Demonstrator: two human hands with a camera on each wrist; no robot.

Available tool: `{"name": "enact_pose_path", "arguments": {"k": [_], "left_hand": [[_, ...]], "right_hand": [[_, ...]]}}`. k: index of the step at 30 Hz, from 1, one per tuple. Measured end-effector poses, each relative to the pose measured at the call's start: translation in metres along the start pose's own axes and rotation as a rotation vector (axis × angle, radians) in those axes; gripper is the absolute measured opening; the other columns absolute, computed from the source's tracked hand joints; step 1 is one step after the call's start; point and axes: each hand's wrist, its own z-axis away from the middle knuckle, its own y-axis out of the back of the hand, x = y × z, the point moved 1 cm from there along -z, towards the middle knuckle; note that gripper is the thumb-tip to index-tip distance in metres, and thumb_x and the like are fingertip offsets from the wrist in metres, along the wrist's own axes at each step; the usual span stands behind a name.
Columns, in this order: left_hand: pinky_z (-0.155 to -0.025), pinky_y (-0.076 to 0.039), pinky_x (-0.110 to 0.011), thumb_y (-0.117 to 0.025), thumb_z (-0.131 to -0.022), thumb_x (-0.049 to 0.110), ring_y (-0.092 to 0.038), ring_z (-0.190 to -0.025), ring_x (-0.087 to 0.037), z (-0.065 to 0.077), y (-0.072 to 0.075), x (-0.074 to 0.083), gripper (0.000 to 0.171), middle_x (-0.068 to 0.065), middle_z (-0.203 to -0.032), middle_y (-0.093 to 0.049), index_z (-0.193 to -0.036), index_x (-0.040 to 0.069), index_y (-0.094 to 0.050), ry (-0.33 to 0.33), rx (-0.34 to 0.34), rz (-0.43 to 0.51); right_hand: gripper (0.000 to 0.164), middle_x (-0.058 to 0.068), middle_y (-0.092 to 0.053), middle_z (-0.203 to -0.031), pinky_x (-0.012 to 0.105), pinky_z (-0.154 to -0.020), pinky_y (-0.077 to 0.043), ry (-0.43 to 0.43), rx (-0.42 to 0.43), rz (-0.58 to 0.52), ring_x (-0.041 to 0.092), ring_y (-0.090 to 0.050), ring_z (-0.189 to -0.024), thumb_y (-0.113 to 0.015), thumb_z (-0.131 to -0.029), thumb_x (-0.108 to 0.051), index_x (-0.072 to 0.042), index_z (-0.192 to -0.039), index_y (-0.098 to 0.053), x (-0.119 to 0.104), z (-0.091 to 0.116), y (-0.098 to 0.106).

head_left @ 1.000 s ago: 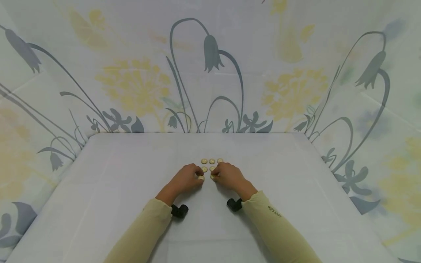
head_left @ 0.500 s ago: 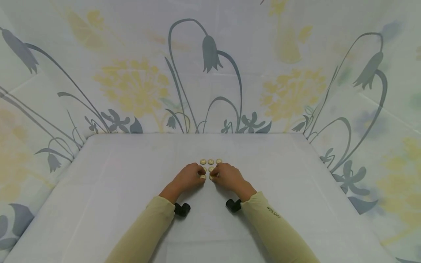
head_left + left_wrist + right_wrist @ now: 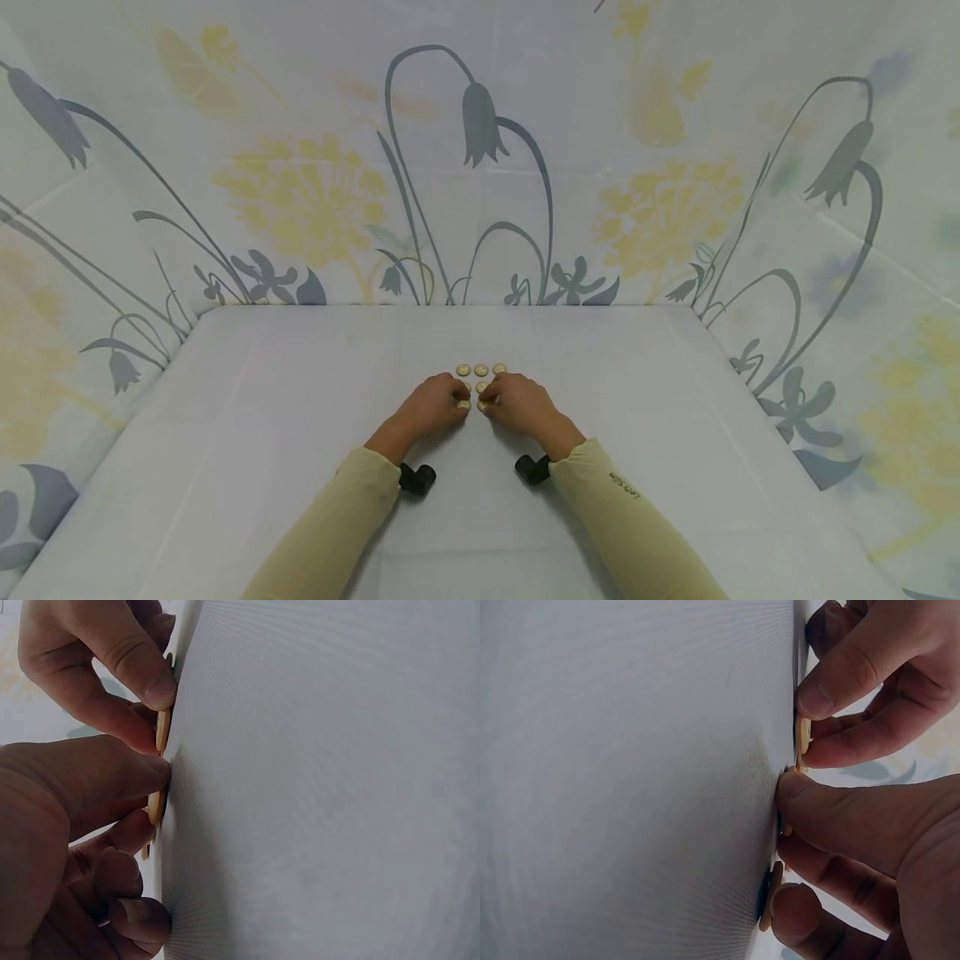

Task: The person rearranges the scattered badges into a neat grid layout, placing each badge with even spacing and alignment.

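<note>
Small round pale-wood discs with faint marks on top lie in close rows on the white table. My left hand pinches the near-left disc between thumb and finger, flat at the tabletop. Just to its right, my right hand pinches another near-row disc. A narrow gap separates the two. Beyond them sit a partly covered middle-row disc and a far-row disc with one on either side. In the right wrist view, another disc lies by my right hand's curled fingers, hidden from above.
The white cloth-covered table stretches out around the discs. A flower-printed curtain rises behind its far edge and along both sides. Black wrist cameras stick out inward below each hand, the left camera and the right camera.
My left hand has shifted slightly right with its disc, closing the gap to the right hand's disc and lining up with the row. The right hand has stayed almost still.
</note>
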Motion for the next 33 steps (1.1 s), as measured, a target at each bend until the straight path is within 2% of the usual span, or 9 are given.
{"name": "enact_pose_path", "arguments": {"k": [12,23,29,33], "left_hand": [[-0.09,-0.049,-0.039,-0.068,-0.087,0.017,-0.061,-0.096,-0.021,-0.001,-0.002,0.0,0.021,-0.005,-0.102,-0.064,-0.106,0.007,-0.072,0.001,0.002,0.013],[-0.09,-0.048,-0.039,-0.068,-0.087,0.018,-0.061,-0.097,-0.021,-0.001,-0.003,-0.003,0.023,-0.005,-0.102,-0.064,-0.107,0.007,-0.071,-0.013,0.018,0.028],[-0.092,-0.048,-0.041,-0.066,-0.089,0.02,-0.061,-0.103,-0.025,0.003,0.002,-0.001,0.026,-0.007,-0.107,-0.063,-0.111,0.008,-0.07,-0.013,0.017,0.032],[-0.092,-0.048,-0.042,-0.061,-0.092,0.022,-0.061,-0.104,-0.025,0.008,0.007,-0.001,0.026,-0.007,-0.109,-0.062,-0.114,0.01,-0.068,-0.021,0.056,0.003]], "right_hand": [[0.023,-0.003,-0.07,-0.115,0.042,-0.087,-0.051,-0.006,-0.006,0.029,0.022,-0.063,-0.109,-0.068,-0.089,-0.025,-0.019,-0.11,-0.074,0.001,0.0,0.001],[0.024,-0.003,-0.071,-0.113,0.042,-0.083,-0.052,0.008,0.007,0.049,0.022,-0.065,-0.107,-0.069,-0.089,-0.025,-0.019,-0.112,-0.074,0.001,-0.001,0.001],[0.027,-0.001,-0.07,-0.117,0.044,-0.082,-0.052,-0.012,0.033,0.061,0.024,-0.064,-0.109,-0.069,-0.089,-0.031,-0.022,-0.115,-0.072,0.0,0.0,0.004],[0.026,0.0,-0.068,-0.116,0.043,-0.082,-0.053,-0.003,0.076,0.07,0.023,-0.064,-0.107,-0.068,-0.09,-0.033,-0.021,-0.113,-0.072,0.0,0.002,0.013]]}}
